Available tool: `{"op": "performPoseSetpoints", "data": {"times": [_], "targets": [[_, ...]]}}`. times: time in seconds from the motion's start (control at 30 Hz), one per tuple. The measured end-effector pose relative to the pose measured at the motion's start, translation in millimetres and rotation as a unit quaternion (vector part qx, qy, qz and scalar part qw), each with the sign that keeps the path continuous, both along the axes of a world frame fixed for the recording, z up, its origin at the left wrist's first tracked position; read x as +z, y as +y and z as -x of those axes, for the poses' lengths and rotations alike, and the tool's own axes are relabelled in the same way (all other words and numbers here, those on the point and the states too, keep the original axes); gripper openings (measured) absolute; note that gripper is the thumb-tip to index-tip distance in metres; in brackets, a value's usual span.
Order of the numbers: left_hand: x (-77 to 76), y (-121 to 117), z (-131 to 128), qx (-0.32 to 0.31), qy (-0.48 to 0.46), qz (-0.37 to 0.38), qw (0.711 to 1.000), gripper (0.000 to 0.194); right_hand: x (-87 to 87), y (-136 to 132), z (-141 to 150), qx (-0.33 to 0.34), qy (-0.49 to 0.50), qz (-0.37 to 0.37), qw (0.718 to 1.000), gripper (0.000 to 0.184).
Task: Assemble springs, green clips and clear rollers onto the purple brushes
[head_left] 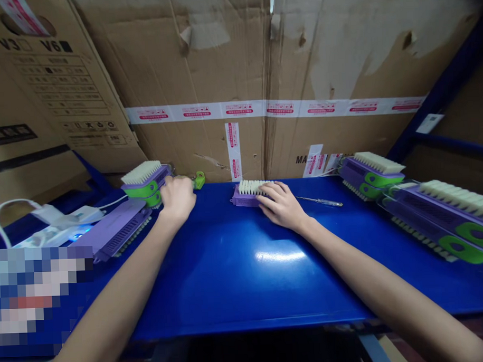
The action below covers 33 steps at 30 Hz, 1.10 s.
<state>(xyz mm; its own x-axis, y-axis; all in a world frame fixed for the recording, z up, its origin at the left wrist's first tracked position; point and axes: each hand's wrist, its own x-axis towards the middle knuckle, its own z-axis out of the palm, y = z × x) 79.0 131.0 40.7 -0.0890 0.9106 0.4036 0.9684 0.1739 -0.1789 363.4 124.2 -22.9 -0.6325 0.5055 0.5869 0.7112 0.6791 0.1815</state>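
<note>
My right hand (282, 205) grips the right end of a small purple block (248, 197) with pale, toothed rows on top. Its fingers lie over the rows, with the thumb at the near side. At the left, my left hand (177, 198) is closed, knuckles up, its fingertips hidden. It is beside a stack of purple and green blocks (143, 185) topped with pale rows. Just past its right side sits a small green piece (200, 180); whether the hand touches it I cannot tell. A thin screwdriver (325, 202) with a clear handle lies right of my right hand.
More purple blocks with green ends (436, 211) are stacked along the right. A long purple block (114, 227) lies at the left by a white power strip (74, 221) with a cable. Cardboard (206, 71) walls the back of the blue table (237, 287).
</note>
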Motion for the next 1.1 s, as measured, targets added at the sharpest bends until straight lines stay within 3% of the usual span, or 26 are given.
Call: {"op": "performPoseSetpoints", "data": {"times": [0.13,0.27,0.43,0.57,0.7,0.93,1.1], "targets": [[-9.3,0.9,-17.0,-0.081,-0.031,0.057,0.995,0.024,1.2,-0.8,9.4,-0.007,-0.045,0.022,0.999,0.038],[-24.3,9.2,-22.9,-0.135,-0.027,0.036,0.990,0.026,0.9,8.8,10.7,-0.043,-0.066,0.041,0.996,0.048],[-31.5,17.2,-18.8,-0.153,-0.016,0.013,0.988,0.029,-0.9,31.8,8.1,-0.075,-0.066,0.072,0.992,0.055],[-30.3,23.8,-10.3,-0.122,-0.049,0.006,0.991,0.034,-5.7,43.4,8.1,-0.107,-0.050,0.078,0.990,0.057],[-27.9,29.1,-4.1,-0.126,-0.094,0.037,0.987,0.033,-10.4,43.4,7.2,-0.122,-0.027,0.075,0.989,0.055],[-28.3,31.2,-9.2,-0.163,-0.090,0.023,0.982,0.042,-11.2,38.9,6.1,-0.120,-0.026,0.070,0.990,0.052],[-30.6,40.6,-9.6,-0.184,-0.087,0.028,0.979,0.029,-9.3,35.0,5.6,-0.126,-0.032,0.063,0.990,0.048]]}}
